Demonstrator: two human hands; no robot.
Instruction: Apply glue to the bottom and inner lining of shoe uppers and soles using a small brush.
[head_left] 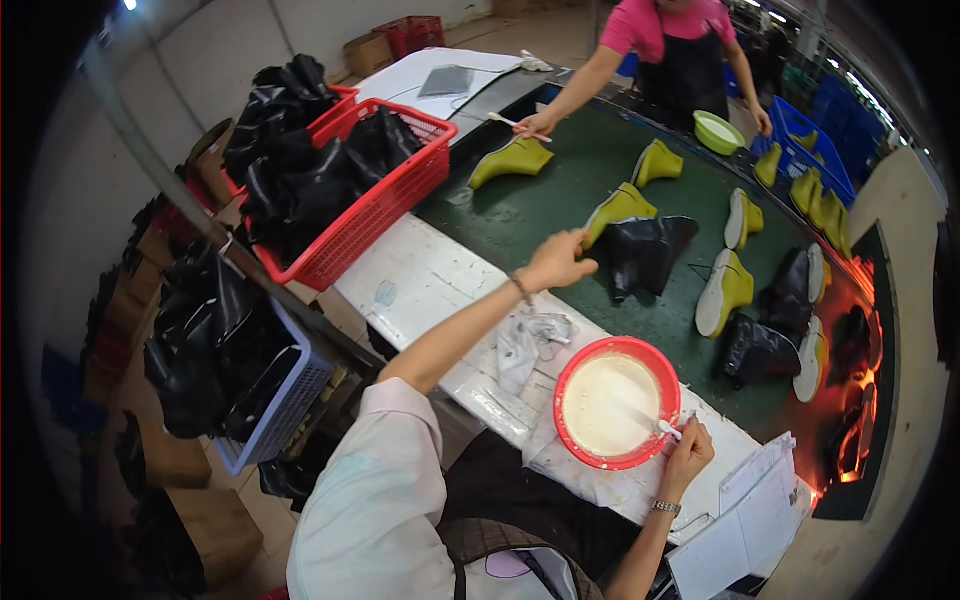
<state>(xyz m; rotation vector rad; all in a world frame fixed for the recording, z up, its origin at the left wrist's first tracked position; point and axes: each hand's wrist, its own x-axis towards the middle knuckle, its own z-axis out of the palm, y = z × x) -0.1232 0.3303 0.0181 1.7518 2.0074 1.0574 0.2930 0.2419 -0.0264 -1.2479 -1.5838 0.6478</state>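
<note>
My left hand [560, 262] reaches over the dark green belt, thumb and fingers apart, at the toe of a yellow-green wedge shoe sole [617, 208]. Whether the fingertips touch it is hard to tell. Beside that sole lies a black boot upper [648, 257]. In my right hand [692, 450] is the handle of a white brush [668, 429], held at the rim of a red bowl [567, 438]. Creamy white liquid [610, 400] fills much of the bowl, and the brush's far end is hard to make out there. A crumpled cloth [530, 345] sits left of the bowl.
Across the green belt [560, 215], a co-worker's hand [537, 125] holds a pale brush over another sole [512, 160]. Several soles and black uppers lie rightward, near a glowing heater opening [862, 440]. Red basket [345, 225] and blue crate [285, 400] hold black uppers at left.
</note>
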